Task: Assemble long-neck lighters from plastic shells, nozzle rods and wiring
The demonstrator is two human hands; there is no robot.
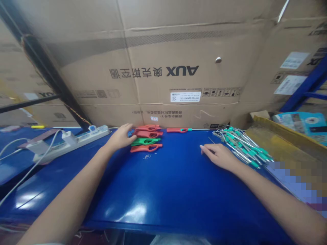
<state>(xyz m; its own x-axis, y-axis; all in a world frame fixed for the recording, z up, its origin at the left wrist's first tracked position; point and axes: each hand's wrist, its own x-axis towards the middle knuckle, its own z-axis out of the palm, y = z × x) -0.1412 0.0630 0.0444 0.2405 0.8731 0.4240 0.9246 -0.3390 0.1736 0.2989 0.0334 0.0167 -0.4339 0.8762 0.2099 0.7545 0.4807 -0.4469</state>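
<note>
- At the far left of the blue table [166, 197], a white power strip [85, 139] lay aslant with a plug [68, 139] seated in it. Its position at the side probably kept the cables clear of the space between the arms.
- Right of the strip, the left hand [120, 139] was placed at the left ends of a row of handles, fingers curved over them. Whether it gripped a handle or only touched one could not be told. The contact presumably steadied the row.
- Beside that hand, the handles lay flat, one behind another: red ones at the rear, then a green handle [146, 141], then an orange-red handle [143, 148] in front. All lay lengthwise in one direction, seemingly for uniform access.
- Just in front of the row, small pale pieces [147, 156] lay scattered, without evident order.
- Right of the row, a separate red handle [175, 130] with a turquoise part lay along the foot of the cardboard panel [143, 44], which perhaps acted as a backstop.
- Further right, the right hand [219, 156] was loosely curled near the table surface. No object showed in it; whether the fingertips pinched something small could not be told.
- Beside that hand, metal rods with turquoise parts [245, 146] lay heaped, likely kept close to shorten the reach.
- At the far right, a carton [288, 139] stood beside the heap and may have limited its spread.
</note>
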